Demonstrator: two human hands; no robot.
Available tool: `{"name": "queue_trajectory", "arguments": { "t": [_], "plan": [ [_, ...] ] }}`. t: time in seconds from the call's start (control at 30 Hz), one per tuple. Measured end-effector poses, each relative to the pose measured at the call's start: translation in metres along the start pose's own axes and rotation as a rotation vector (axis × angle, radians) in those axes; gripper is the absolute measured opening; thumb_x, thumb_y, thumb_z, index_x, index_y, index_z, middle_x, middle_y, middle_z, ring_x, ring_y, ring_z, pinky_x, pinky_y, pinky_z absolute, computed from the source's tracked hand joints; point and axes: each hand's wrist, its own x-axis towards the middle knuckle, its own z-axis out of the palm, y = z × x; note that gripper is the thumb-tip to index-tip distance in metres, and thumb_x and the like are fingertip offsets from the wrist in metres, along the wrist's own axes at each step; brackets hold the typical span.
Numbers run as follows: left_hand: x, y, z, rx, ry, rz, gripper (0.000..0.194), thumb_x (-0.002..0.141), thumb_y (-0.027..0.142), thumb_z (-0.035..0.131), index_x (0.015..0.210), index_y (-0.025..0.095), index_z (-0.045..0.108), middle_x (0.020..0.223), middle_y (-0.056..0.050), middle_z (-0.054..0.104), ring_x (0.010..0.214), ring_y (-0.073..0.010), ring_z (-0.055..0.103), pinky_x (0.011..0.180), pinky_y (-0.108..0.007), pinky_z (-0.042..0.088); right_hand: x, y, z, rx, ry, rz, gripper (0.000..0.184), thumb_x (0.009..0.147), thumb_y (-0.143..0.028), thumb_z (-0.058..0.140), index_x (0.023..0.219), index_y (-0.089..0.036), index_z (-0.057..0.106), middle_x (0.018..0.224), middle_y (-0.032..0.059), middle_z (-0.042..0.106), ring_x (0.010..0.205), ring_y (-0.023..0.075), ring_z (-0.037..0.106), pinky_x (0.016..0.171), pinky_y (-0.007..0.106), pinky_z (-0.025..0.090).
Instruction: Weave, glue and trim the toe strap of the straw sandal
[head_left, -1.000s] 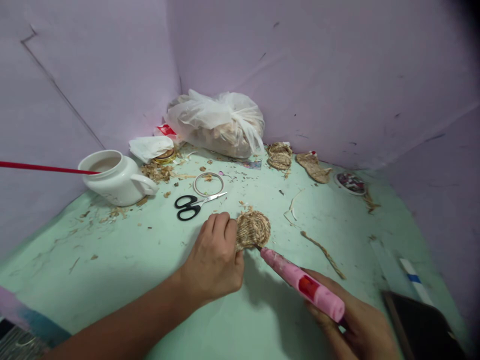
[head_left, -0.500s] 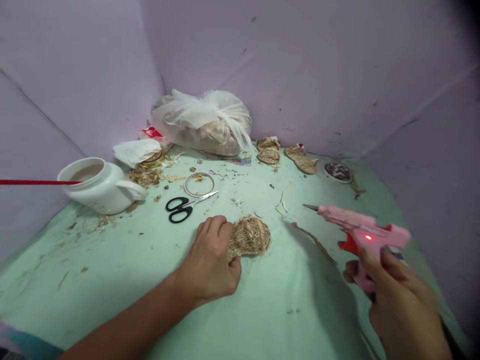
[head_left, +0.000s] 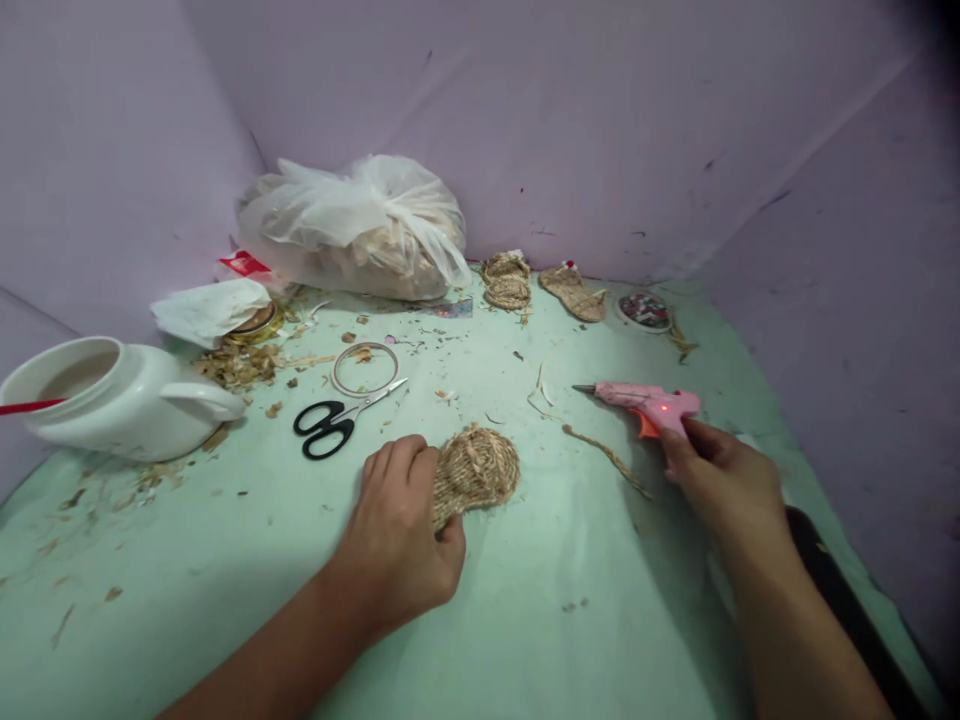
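Observation:
My left hand (head_left: 405, 525) is closed around one end of a small woven straw slipper (head_left: 480, 468) that lies on the green cloth; the held end is hidden under my fingers. On the right, my right hand (head_left: 724, 480) grips the handle of a pink glue gun (head_left: 645, 403), its red light lit and its metal nozzle pointing left. Between the two lies a short braided cord (head_left: 609, 461), apart from both hands. Black-handled scissors (head_left: 349, 420) rest up and left of my left hand, beside a roll of tape (head_left: 365, 369).
A white jug (head_left: 135, 400) with a red stick stands at the left. A tied plastic bag (head_left: 352, 235) sits against the back wall. Two more straw slippers (head_left: 573, 292) and a small bowl (head_left: 645, 312) are at the back right. Straw scraps (head_left: 240, 365) litter the cloth.
My right hand has moved the glue gun away from me and to the left, toward the cloth. The left hand keeps its hold on the slipper. The camera view has shifted to the right.

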Motion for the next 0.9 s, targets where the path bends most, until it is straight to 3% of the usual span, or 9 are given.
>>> {"name": "queue_trajectory", "arguments": {
  "t": [0.03, 0.1, 0.13, 0.17, 0.27, 0.3, 0.37, 0.5, 0.9],
  "plan": [
    [0.000, 0.000, 0.000, -0.002, 0.002, -0.001, 0.029, 0.066, 0.015, 0.054, 0.093, 0.013, 0.045, 0.100, -0.015, 0.047, 0.096, -0.0296, 0.046, 0.082, -0.047, 0.043, -0.003, -0.005, -0.001, -0.074, 0.008, 0.003, 0.043, 0.069, -0.037, 0.062, 0.101, -0.008, 0.064, 0.080, 0.0159, 0.066, 0.078, 0.0368, 0.063, 0.068, 0.056, 0.046],
    [0.000, 0.000, -0.001, -0.009, -0.004, 0.001, 0.030, 0.066, 0.015, 0.054, 0.094, 0.013, 0.045, 0.101, -0.015, 0.047, 0.097, -0.0294, 0.046, 0.083, -0.047, 0.042, -0.017, -0.022, -0.003, -0.319, 0.103, -0.166, 0.049, 0.070, -0.037, 0.061, 0.110, -0.007, 0.060, 0.107, 0.0225, 0.060, 0.107, 0.0424, 0.051, 0.085, 0.059, 0.039],
    [0.001, -0.001, -0.001, -0.016, -0.014, 0.005, 0.030, 0.066, 0.015, 0.054, 0.095, 0.013, 0.045, 0.101, -0.015, 0.046, 0.097, -0.0293, 0.046, 0.083, -0.046, 0.042, -0.026, -0.032, -0.002, -0.294, 0.132, -0.256, 0.051, 0.072, -0.036, 0.060, 0.117, -0.010, 0.056, 0.117, 0.0210, 0.056, 0.114, 0.0400, 0.047, 0.091, 0.057, 0.037],
    [0.001, -0.001, -0.001, -0.026, -0.026, 0.011, 0.031, 0.066, 0.015, 0.054, 0.095, 0.013, 0.045, 0.101, -0.015, 0.046, 0.097, -0.0292, 0.046, 0.084, -0.046, 0.042, -0.037, -0.042, 0.000, -0.170, 0.073, -0.338, 0.055, 0.073, -0.035, 0.060, 0.124, -0.015, 0.050, 0.122, 0.0170, 0.054, 0.115, 0.0354, 0.048, 0.091, 0.054, 0.040],
    [0.001, -0.001, -0.001, -0.045, -0.063, 0.028, 0.032, 0.065, 0.014, 0.054, 0.096, 0.013, 0.044, 0.102, -0.015, 0.046, 0.098, -0.0294, 0.045, 0.085, -0.046, 0.041, -0.066, -0.061, 0.012, 0.193, -0.502, -0.433, 0.075, 0.074, -0.030, 0.063, 0.139, -0.027, 0.026, 0.134, 0.0108, 0.046, 0.118, 0.0276, 0.047, 0.089, 0.045, 0.047],
    [0.001, -0.001, -0.001, -0.045, -0.072, 0.027, 0.033, 0.065, 0.014, 0.054, 0.096, 0.013, 0.044, 0.103, -0.015, 0.046, 0.099, -0.0295, 0.045, 0.085, -0.046, 0.041, -0.074, -0.063, 0.017, 0.221, -0.602, -0.435, 0.077, 0.074, -0.028, 0.063, 0.140, -0.028, 0.023, 0.135, 0.0105, 0.045, 0.119, 0.0269, 0.047, 0.090, 0.045, 0.046],
    [0.001, 0.000, -0.001, -0.038, -0.085, 0.021, 0.033, 0.065, 0.014, 0.054, 0.096, 0.013, 0.045, 0.103, -0.015, 0.046, 0.099, -0.0297, 0.044, 0.086, -0.047, 0.040, -0.084, -0.062, 0.027, 0.225, -0.674, -0.414, 0.077, 0.075, -0.022, 0.062, 0.140, -0.028, 0.022, 0.132, 0.0105, 0.048, 0.118, 0.0265, 0.047, 0.095, 0.048, 0.042],
    [0.000, 0.000, -0.001, -0.036, -0.118, 0.005, 0.034, 0.064, 0.014, 0.055, 0.097, 0.013, 0.045, 0.102, -0.015, 0.046, 0.099, -0.0298, 0.044, 0.087, -0.047, 0.038, -0.088, -0.056, 0.037, 0.257, -0.711, -0.384, 0.072, 0.077, -0.016, 0.057, 0.138, -0.028, 0.021, 0.126, 0.0094, 0.054, 0.109, 0.0232, 0.055, 0.094, 0.047, 0.042],
    [0.005, 0.002, 0.003, 0.045, -0.155, -0.043, 0.030, 0.065, 0.021, 0.055, 0.093, 0.014, 0.049, 0.097, -0.013, 0.052, 0.095, -0.0300, 0.047, 0.085, -0.048, 0.036, -0.096, -0.058, 0.044, 0.315, -0.634, -0.394, 0.069, 0.077, -0.016, 0.059, 0.136, -0.024, 0.023, 0.118, 0.0113, 0.056, 0.099, 0.0231, 0.059, 0.086, 0.044, 0.048]
  ]
}}
